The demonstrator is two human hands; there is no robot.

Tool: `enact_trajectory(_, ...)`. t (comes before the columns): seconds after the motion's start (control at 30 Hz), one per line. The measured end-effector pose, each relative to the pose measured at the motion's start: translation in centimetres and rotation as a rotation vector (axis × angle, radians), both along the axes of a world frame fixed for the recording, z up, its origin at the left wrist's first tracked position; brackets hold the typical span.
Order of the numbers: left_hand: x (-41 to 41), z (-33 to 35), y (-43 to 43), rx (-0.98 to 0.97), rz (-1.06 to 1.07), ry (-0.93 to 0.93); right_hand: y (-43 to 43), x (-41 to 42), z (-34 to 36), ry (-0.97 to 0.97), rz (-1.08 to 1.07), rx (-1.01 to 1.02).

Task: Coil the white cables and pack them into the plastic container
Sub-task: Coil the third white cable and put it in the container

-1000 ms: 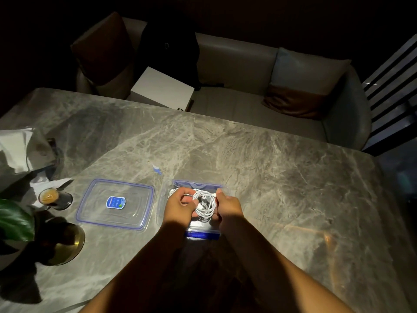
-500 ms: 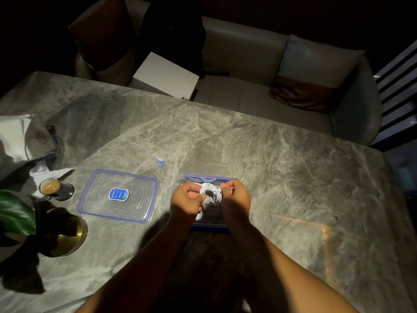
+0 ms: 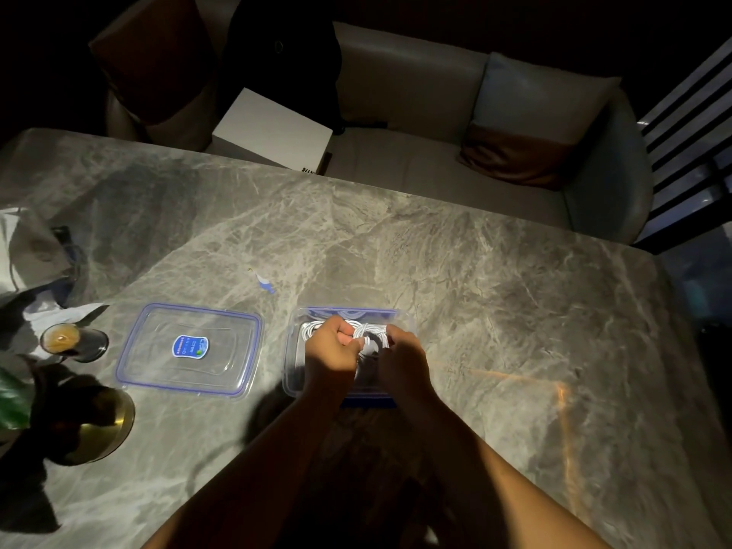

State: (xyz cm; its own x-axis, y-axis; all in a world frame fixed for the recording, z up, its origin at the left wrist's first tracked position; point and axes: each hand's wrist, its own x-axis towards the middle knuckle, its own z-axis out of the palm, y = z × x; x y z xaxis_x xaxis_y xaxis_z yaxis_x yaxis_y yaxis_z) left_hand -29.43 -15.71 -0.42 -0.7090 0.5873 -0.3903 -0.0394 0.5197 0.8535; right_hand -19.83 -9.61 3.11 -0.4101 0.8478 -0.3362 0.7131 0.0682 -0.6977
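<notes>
A clear plastic container (image 3: pixel 291 362) with blue trim stands on the marble table in front of me. Both hands hover over it. My left hand (image 3: pixel 330 352) and my right hand (image 3: pixel 402 360) each grip a coiled white cable (image 3: pixel 372 335) held between them just above the container. Another white coil (image 3: pixel 311 328) lies inside the container at its far left. The hands hide most of the container's floor.
The container's lid (image 3: pixel 190 350), clear with a blue rim and blue sticker, lies flat to the left. Further left stand a small glass of amber drink (image 3: pixel 63 338), a brass dish (image 3: pixel 99 429) and crumpled paper (image 3: pixel 23 247). A small blue scrap (image 3: pixel 264 282) lies beyond the lid.
Both hands have stayed over the container and keep working the coil between them; the fingers have drawn closer together around it. The view has shifted slightly.
</notes>
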Motion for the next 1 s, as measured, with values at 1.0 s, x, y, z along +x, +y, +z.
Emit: enact_trajectory(1.0, -1.3, -1.6, 0.5, -0.258, -0.150, 0.110, 1.1, 0.2, -5.1, 0.176, -0.092, -0.425)
